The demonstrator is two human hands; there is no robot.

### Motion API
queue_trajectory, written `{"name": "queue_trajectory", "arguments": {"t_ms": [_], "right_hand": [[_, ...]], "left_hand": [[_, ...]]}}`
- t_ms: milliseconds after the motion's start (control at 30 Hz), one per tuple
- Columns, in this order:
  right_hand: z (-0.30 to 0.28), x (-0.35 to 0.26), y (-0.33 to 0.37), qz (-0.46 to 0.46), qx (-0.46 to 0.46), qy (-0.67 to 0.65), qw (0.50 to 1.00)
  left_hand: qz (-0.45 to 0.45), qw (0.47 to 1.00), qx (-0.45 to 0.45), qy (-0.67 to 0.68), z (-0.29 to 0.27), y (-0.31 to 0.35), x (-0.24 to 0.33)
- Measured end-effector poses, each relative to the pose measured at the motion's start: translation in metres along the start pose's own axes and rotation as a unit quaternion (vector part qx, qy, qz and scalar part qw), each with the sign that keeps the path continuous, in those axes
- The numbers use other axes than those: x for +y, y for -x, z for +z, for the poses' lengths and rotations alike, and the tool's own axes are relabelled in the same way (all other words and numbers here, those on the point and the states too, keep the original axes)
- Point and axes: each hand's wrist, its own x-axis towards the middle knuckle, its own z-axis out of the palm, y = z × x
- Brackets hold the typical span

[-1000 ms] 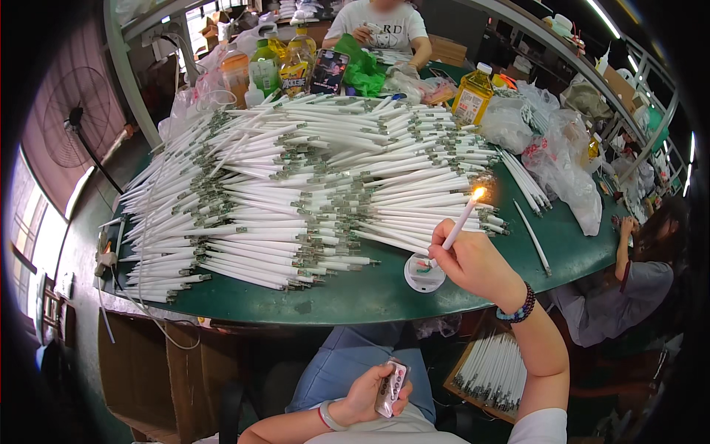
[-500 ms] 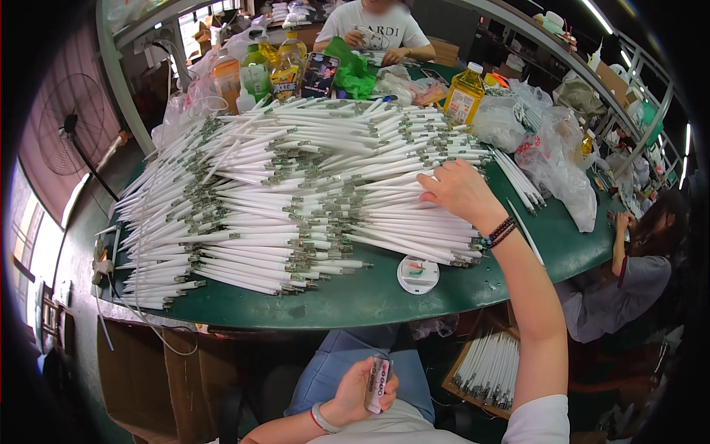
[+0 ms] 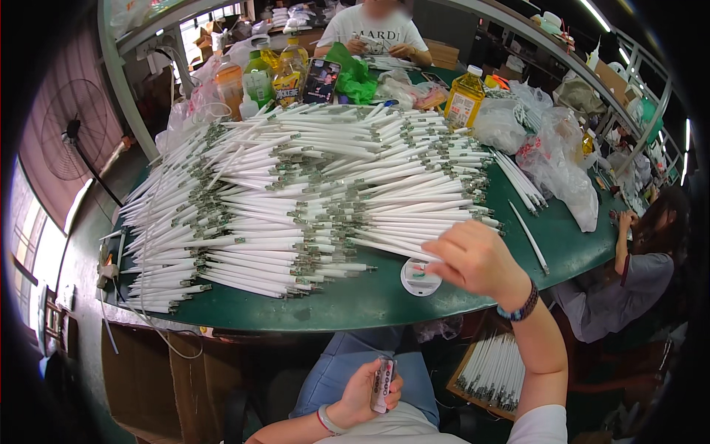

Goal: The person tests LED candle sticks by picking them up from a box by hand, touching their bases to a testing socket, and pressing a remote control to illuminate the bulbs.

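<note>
Low over my lap, my left hand [image 3: 370, 392] is closed around a small flat pack [image 3: 382, 385] with a row of dark round marks on its pale face. My right hand [image 3: 473, 259] hangs over the table's near edge, its fingers bent and slightly blurred. Its fingertips overlap a round white disc [image 3: 420, 287] with a small green and red detail on top; whether they touch it cannot be seen. Beyond lies a broad heap of white sticks [image 3: 281, 192] with greyish clear ends, laid in rough rows. One loose stick [image 3: 529, 240] lies right of my hand.
Bottles [image 3: 288, 78], plastic bags [image 3: 558, 163] and a yellow jug [image 3: 464, 100] line the table's [image 3: 325, 314] far side. Co-workers sit opposite [image 3: 373, 33] and at right [image 3: 643, 259]. Below the edge stand a box of sticks [image 3: 492, 370] and a cardboard box [image 3: 148, 377].
My right hand has come back from the heap toward me, down to the white disc. My left hand keeps its hold on the small pack with little movement.
</note>
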Motion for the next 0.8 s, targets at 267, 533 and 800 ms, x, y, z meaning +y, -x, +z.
{"name": "queue_trajectory", "arguments": {"t_ms": [267,533,800], "right_hand": [[-0.093,-0.086,-0.004,-0.117,0.144,-0.496,0.848],[-0.112,-0.102,0.007,-0.153,0.189,-0.541,0.805],[-0.098,-0.123,-0.002,-0.09,0.347,-0.514,0.78]], "left_hand": [[-0.025,1.0,-0.002,0.006,0.005,-0.004,-0.007],[-0.023,1.0,0.015,-0.009,0.011,-0.007,-0.018],[-0.025,1.0,0.011,-0.016,0.008,-0.006,-0.016]]}}
